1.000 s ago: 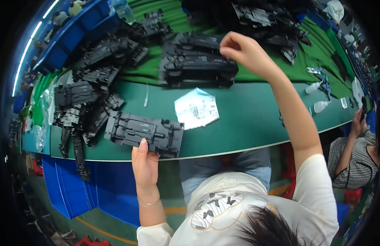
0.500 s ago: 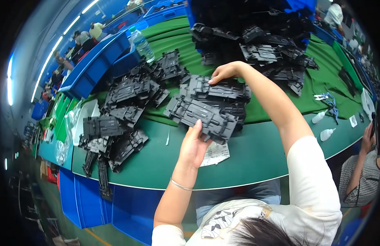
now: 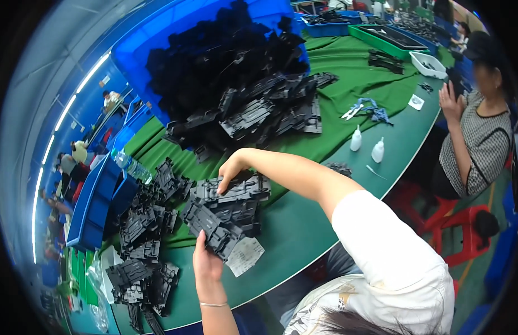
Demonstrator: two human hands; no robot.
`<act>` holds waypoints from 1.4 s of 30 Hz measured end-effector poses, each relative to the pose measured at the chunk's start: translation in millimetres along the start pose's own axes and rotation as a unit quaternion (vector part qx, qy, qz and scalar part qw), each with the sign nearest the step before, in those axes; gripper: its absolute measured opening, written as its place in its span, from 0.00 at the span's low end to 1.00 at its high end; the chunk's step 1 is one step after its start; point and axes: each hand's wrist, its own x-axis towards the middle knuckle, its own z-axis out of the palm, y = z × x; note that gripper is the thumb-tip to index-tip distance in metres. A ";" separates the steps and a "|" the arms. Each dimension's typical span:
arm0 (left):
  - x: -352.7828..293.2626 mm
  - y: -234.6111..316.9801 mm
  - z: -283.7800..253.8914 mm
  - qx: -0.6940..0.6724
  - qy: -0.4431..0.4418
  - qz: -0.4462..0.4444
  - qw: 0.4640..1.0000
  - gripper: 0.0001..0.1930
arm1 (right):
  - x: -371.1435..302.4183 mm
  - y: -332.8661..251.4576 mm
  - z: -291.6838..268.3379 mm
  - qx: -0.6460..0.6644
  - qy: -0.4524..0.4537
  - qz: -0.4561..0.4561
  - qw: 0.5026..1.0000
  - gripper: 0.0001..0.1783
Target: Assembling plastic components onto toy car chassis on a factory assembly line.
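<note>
My left hand point(image 3: 206, 261) grips the near end of a flat black moulded plastic tray-like part point(image 3: 210, 224), its thumb on top. Just beyond it, my right hand point(image 3: 234, 167) pinches the far edge of a second black plastic part point(image 3: 249, 188), thumb on the upper face and the other fingers mostly hidden. The two parts overlap slightly. More black plastic parts point(image 3: 241, 214) lie beneath them on the green table. A printed paper sheet point(image 3: 246, 257) sticks out beside the part in my left hand.
A large blue bin point(image 3: 125, 56) spills black parts onto the green cloth point(image 3: 331, 61). Another heap of parts point(image 3: 139, 226) lies left, by a blue crate point(image 3: 91, 206) and water bottle point(image 3: 133, 167). White squeeze bottles point(image 3: 356, 139) and nippers point(image 3: 353, 111) lie right. A person point(image 3: 474, 137) is beyond the table edge.
The view has swung to the right, so the big bin and the person show more fully. Both hands keep their hold on the black parts, with little change between them.
</note>
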 end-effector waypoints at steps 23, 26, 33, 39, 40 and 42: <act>20.2 -26.5 322.2 0.209 -0.262 -0.055 0.941 0.14 | -397.5 64.3 -4.0 0.114 0.519 0.022 0.847 0.27; 61.2 -72.5 374.8 0.235 -0.375 -0.113 0.890 0.14 | -444.6 131.5 7.9 0.201 0.562 0.036 0.801 0.23; 144.3 -160.2 424.2 0.285 -0.392 -0.218 0.847 0.12 | -462.1 241.3 12.7 0.255 0.592 0.099 0.758 0.32; 188.6 -181.0 405.4 0.294 -0.342 -0.238 0.860 0.13 | -428.1 288.2 -21.0 0.223 0.554 0.124 0.792 0.33; 193.3 -183.2 403.0 0.299 -0.333 -0.239 0.862 0.13 | -424.4 292.8 -23.8 0.224 0.552 0.120 0.795 0.33; 197.5 -190.3 399.7 0.306 -0.334 -0.241 0.858 0.13 | -420.1 305.3 -25.1 0.269 0.510 0.102 0.811 0.32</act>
